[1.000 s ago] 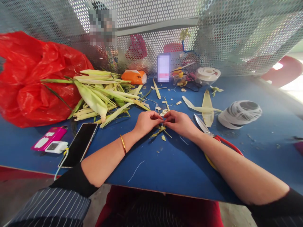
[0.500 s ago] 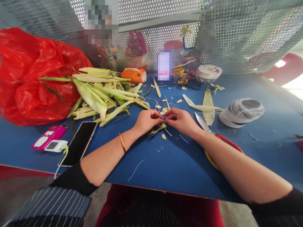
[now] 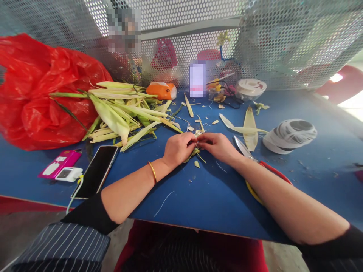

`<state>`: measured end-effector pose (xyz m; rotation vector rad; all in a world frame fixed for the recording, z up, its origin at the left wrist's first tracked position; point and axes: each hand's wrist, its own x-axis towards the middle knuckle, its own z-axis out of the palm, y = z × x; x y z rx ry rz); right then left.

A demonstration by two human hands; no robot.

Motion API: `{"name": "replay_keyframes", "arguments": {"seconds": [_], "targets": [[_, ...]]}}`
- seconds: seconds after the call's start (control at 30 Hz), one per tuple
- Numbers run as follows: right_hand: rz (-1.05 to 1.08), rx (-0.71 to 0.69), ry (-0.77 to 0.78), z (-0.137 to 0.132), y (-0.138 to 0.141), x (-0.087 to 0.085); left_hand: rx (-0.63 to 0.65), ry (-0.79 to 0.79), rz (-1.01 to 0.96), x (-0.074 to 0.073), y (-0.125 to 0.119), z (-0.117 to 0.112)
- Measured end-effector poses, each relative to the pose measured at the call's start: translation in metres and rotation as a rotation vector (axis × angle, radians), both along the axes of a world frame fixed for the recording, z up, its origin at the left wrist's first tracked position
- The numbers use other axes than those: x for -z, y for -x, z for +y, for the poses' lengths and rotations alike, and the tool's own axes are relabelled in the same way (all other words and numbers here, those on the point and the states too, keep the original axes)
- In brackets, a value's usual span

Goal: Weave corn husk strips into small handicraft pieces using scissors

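Observation:
My left hand (image 3: 179, 148) and my right hand (image 3: 217, 146) meet over the middle of the table, thumbs and fingertips pinched close together. A small knotted piece of corn husk (image 3: 195, 152), green and yellowish, is at their fingertips, partly covered by the left hand. A fine white thread seems to show there, but its path is hidden by the fingers. Close by lies a small husk scrap (image 3: 196, 164). Beside my right hand and forearm are scissors (image 3: 242, 146) with red and yellow handles, partly under the forearm.
Left lie a heap of corn husks (image 3: 113, 117), a red plastic bag (image 3: 51, 94), a phone (image 3: 96, 172) and a magenta box (image 3: 61, 163). Right are husk strips (image 3: 249, 130), a white-grey yarn cone (image 3: 289, 135) and a ribbon spool (image 3: 251, 88). An orange tissue pack (image 3: 161, 91) stands behind.
My left hand has shifted right and turned over the knotted husk, covering more of it. The right hand stays nearly in place, fingertips still pinched. The view has shifted slightly.

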<state>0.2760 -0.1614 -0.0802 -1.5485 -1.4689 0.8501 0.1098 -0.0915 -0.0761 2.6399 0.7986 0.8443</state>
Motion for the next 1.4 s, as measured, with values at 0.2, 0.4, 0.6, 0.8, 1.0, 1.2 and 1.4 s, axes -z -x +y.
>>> {"name": "replay_keyframes", "arguments": {"seconds": [0.2,0.4,0.6,0.8,1.0,1.2,1.4], "targets": [[-0.002,0.023,-0.025,0.001,-0.001,0.002,0.039,-0.004,-0.049,0.001,0.001,0.001],[-0.013,0.071,-0.004,-0.001,-0.001,-0.003,0.028,0.072,-0.079,-0.003,0.001,-0.001],[0.143,0.087,0.026,-0.002,-0.003,-0.011,-0.019,0.135,-0.108,-0.002,0.001,0.0],[0.052,0.038,0.076,-0.004,-0.007,-0.018,-0.047,0.235,-0.125,-0.003,0.001,0.003],[-0.136,-0.146,0.254,-0.007,-0.026,-0.018,-0.217,0.394,-0.114,-0.005,0.003,0.015],[0.092,-0.112,-0.045,-0.009,-0.012,-0.024,-0.278,0.438,-0.073,-0.003,0.002,0.016],[0.25,-0.192,0.099,-0.007,0.004,-0.022,-0.133,0.779,-0.283,-0.006,0.0,0.012]]}}
